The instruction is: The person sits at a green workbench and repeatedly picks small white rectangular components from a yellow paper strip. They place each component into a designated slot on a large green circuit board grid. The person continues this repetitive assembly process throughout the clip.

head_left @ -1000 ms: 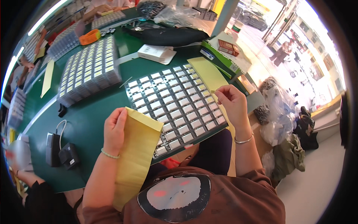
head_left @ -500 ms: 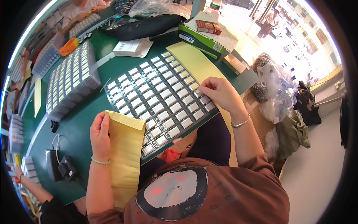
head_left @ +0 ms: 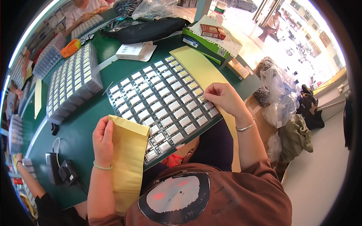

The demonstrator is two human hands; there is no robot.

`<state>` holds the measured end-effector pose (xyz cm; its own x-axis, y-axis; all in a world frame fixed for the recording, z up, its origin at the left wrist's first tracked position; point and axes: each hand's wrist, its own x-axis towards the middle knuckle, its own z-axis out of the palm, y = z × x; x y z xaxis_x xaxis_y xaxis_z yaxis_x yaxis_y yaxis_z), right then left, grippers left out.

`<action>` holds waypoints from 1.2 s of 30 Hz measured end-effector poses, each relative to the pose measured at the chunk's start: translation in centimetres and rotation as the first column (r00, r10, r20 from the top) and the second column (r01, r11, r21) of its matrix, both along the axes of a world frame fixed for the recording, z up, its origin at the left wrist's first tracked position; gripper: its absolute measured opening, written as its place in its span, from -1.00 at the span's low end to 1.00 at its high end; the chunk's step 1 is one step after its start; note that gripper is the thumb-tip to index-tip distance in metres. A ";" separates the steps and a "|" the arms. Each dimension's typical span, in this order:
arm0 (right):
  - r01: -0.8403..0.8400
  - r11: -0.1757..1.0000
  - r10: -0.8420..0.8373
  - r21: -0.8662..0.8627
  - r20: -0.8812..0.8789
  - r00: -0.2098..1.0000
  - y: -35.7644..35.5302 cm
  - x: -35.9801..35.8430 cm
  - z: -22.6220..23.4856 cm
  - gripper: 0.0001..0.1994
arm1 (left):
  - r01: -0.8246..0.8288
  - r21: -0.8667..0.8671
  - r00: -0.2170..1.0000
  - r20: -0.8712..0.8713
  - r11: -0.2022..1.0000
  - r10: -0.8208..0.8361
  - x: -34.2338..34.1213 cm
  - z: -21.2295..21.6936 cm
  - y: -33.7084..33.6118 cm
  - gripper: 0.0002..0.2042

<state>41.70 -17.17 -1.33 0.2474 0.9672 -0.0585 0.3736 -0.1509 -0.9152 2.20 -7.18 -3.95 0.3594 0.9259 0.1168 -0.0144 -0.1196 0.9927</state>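
A dark tray (head_left: 163, 113) tilts over the table's front edge, filled with rows of small white rectangular pieces. Along its right-hand column, several pieces carry yellow stickers (head_left: 187, 79). My right hand (head_left: 226, 98) is at that column, thumb and forefinger pinched together on a small yellow sticker (head_left: 201, 99) over one piece; the fingertips partly hide it. Between the closed thumb and fingers of my left hand (head_left: 102, 138) is the upper left corner of a yellow paper sheet (head_left: 127, 162). Its top is folded over, and it hangs down beside the tray's near left corner.
Another yellow sheet (head_left: 196, 62) lies under the tray's far right side. Stacked filled trays (head_left: 75, 83) stand to the left, power adapters (head_left: 68, 171) nearer. Beyond are a white box (head_left: 134, 51), a black bag (head_left: 151, 30) and a green box (head_left: 205, 45). Other people sit around the table.
The view has shifted slightly, so the tray and both hands appear a little lower. Both hands keep their grip and place at the sheet and tray. A co-worker's arm at lower left has moved.
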 end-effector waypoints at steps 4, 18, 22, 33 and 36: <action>-0.012 1.000 0.012 0.001 -0.006 1.000 0.3 -0.1 0.1 -0.89 | -0.017 0.012 0.999 -0.029 1.000 0.017 -0.4 -0.4 0.0 -0.79; 0.009 0.998 -0.001 -0.069 0.105 0.995 -0.1 -1.9 2.9 -0.93 | -0.002 0.025 0.999 -0.037 1.000 0.003 -0.2 0.2 -0.4 -0.77; 0.110 0.994 -0.108 -0.019 0.107 0.988 -0.7 -3.1 2.1 -0.93 | -0.004 0.024 1.000 -0.028 1.000 0.005 0.2 0.3 -0.4 -0.79; 0.232 0.967 -0.249 0.107 0.199 0.948 -0.2 -1.3 0.1 -0.77 | -0.031 0.051 1.000 -0.005 0.998 0.031 0.1 0.1 -0.5 -0.79; 0.249 0.913 -0.317 0.322 0.179 0.931 0.0 -3.3 0.6 -0.86 | -0.076 0.118 0.995 -0.055 0.990 0.083 0.2 0.3 -0.8 -0.80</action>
